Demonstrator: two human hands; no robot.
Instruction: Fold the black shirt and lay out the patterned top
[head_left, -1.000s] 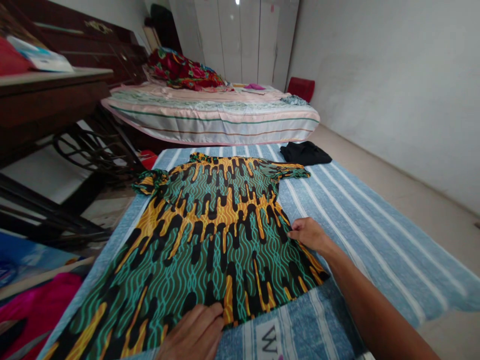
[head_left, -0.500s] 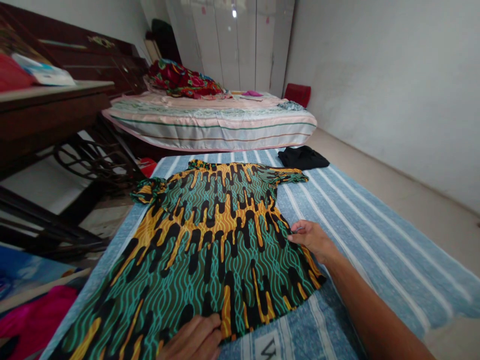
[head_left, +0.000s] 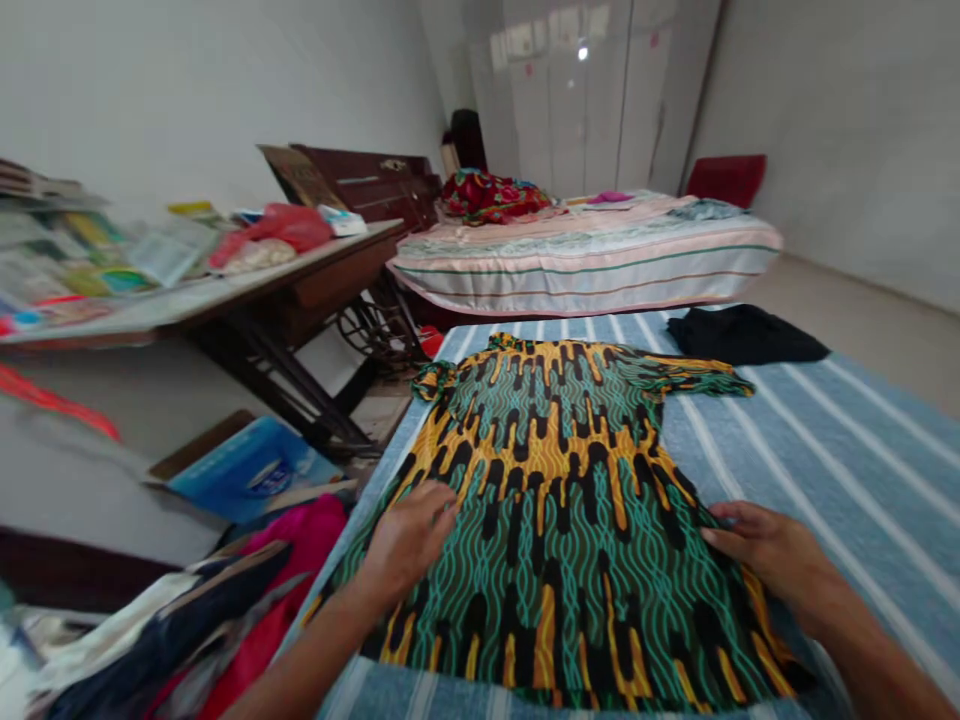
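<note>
A patterned shirt (head_left: 570, 500) in green, orange and black lies spread flat on a blue striped sheet (head_left: 840, 450). My left hand (head_left: 409, 540) rests palm down on the shirt's left edge, fingers stretched out. My right hand (head_left: 772, 550) lies on the shirt's right edge, fingers curled slightly against the fabric. Neither hand lifts any cloth.
A black garment (head_left: 742, 335) lies at the sheet's far right. Beyond is a striped mattress (head_left: 585, 265) with a red floral bundle (head_left: 491, 195). A cluttered dark wooden table (head_left: 247, 290) stands on the left. A blue pack (head_left: 244, 475) and piled clothes (head_left: 225, 610) lie beside the sheet.
The view has swung left. My left hand has moved from the shirt's bottom hem up to its left edge. My right hand stays on the right edge.
</note>
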